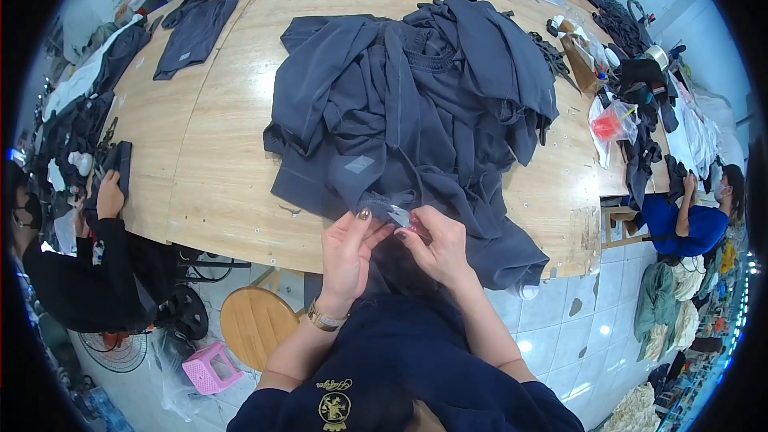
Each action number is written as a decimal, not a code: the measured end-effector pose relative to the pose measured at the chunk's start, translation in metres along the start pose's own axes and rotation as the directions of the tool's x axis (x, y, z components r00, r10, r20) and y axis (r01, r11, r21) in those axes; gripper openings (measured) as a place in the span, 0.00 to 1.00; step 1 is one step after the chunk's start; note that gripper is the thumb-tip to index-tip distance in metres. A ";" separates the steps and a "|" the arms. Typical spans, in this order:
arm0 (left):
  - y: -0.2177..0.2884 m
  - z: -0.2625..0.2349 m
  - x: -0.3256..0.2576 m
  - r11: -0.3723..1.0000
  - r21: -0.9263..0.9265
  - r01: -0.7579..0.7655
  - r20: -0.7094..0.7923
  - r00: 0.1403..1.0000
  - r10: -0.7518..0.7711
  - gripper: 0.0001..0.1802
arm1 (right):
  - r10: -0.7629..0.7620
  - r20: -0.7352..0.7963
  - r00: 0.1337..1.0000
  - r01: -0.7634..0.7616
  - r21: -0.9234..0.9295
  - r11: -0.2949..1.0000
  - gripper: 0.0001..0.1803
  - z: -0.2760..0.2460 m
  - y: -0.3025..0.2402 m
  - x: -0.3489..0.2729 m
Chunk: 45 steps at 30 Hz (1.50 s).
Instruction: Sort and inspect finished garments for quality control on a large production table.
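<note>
A heap of dark grey garments (384, 104) lies on the table in front of me, its near end hanging over the edge. My left hand (348, 252) pinches a gathered edge of one garment between thumb and fingers. Close beside it, my right hand (438, 244) is closed around small thread snips (399, 215); a shiny blade and a bit of red show, the remainder hidden by the fingers. The snips are right at the pinched cloth; whether they touch it I cannot tell. A light grey patch (358, 164) shows on the fabric just beyond my hands.
The wooden table (216, 152) runs to both sides. Another folded garment (196, 36) lies far left, near a co-worker's hands. At right stand a cup of red drink (614, 122) and clutter. Co-workers sit left and right. A round stool (258, 326) stands at my left.
</note>
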<state>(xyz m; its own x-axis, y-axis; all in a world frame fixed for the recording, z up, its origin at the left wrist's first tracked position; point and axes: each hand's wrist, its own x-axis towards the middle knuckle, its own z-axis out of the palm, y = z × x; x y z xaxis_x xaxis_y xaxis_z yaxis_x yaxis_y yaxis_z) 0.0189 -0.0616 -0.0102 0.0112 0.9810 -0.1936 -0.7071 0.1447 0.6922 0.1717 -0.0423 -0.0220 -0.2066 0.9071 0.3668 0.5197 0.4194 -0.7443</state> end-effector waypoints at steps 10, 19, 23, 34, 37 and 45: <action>-0.004 0.003 -0.003 0.991 0.105 -0.085 0.016 0.996 0.084 0.11 | -0.042 0.005 0.999 0.042 -0.035 0.999 0.16 -0.002 -0.005 0.006; -0.004 0.004 -0.003 0.991 0.098 -0.087 -0.016 0.996 0.089 0.12 | 0.266 -0.077 0.961 -0.208 0.433 0.877 0.10 0.003 0.005 -0.001; -0.007 0.003 -0.003 0.988 0.113 -0.106 0.008 0.994 0.106 0.12 | 0.339 0.063 0.939 -0.271 0.742 0.614 0.11 0.005 -0.003 0.002; -0.012 0.000 -0.001 0.955 0.223 -0.196 0.005 0.980 0.200 0.10 | 0.275 0.122 0.954 -0.278 0.707 0.650 0.07 0.003 -0.016 0.008; -0.009 -0.002 -0.001 0.971 0.139 -0.197 0.000 0.980 0.199 0.10 | 0.284 0.119 0.951 -0.283 0.703 0.652 0.08 -0.006 -0.012 0.001; -0.003 0.004 -0.002 0.989 0.062 -0.136 -0.015 0.990 0.137 0.11 | 0.047 -0.025 0.999 -0.044 0.095 0.994 0.13 0.000 0.006 0.002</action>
<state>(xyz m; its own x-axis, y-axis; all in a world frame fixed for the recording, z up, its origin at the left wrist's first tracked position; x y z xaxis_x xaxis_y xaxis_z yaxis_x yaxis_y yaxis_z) 0.0235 -0.0637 -0.0094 -0.0963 0.9896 -0.1070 -0.6571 0.0175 0.7536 0.1742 -0.0379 -0.0262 -0.1616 0.9244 0.3454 0.4472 0.3806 -0.8094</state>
